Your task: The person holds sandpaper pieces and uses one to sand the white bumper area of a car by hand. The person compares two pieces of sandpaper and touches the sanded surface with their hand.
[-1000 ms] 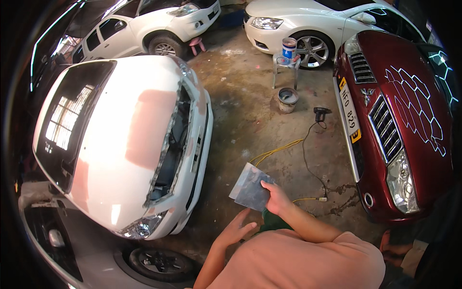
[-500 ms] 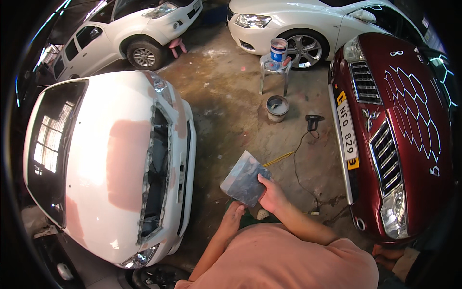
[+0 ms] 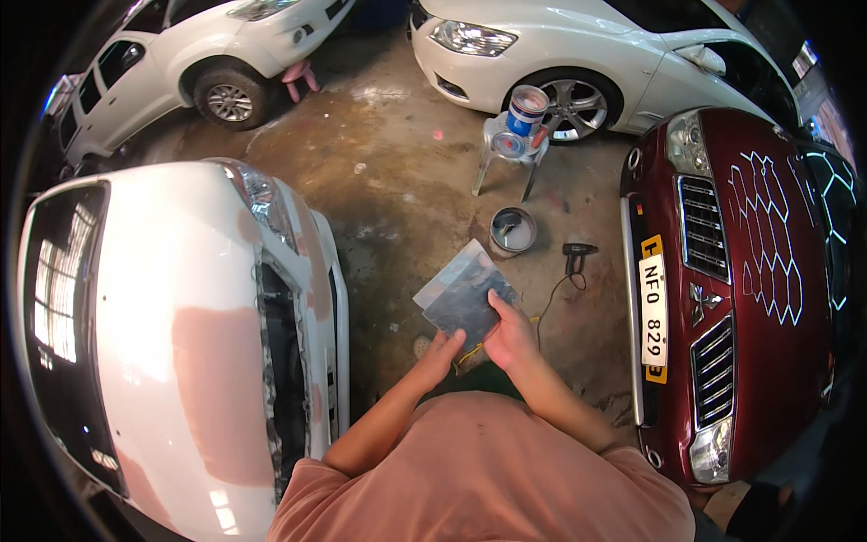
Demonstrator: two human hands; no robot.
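Between my hands is a flat, roughly rectangular grey sheet [image 3: 462, 296], dark over most of its face, with a paler, cloudy band along its far left side. What the sheet is made of I cannot tell. My right hand [image 3: 509, 338] pinches its right edge, thumb on top and the fingers hidden underneath. At the near edge, my left hand [image 3: 442, 356] grips it with the thumb on the upper face. The sheet is tilted in front of my chest, above the floor.
A white car [image 3: 135, 298] with pinkish patches stands left, a dark red vehicle [image 3: 777, 361] right. Ahead are a bucket [image 3: 526, 237], a heat-gun-like tool [image 3: 578, 256] with a cord, and a stool [image 3: 489, 154] bearing a paint can [image 3: 526, 116]. Two white vehicles stand behind.
My left hand has come up from below the sheet's corner onto its near edge. The sheet has moved slightly farther from my body, and the head view has shifted.
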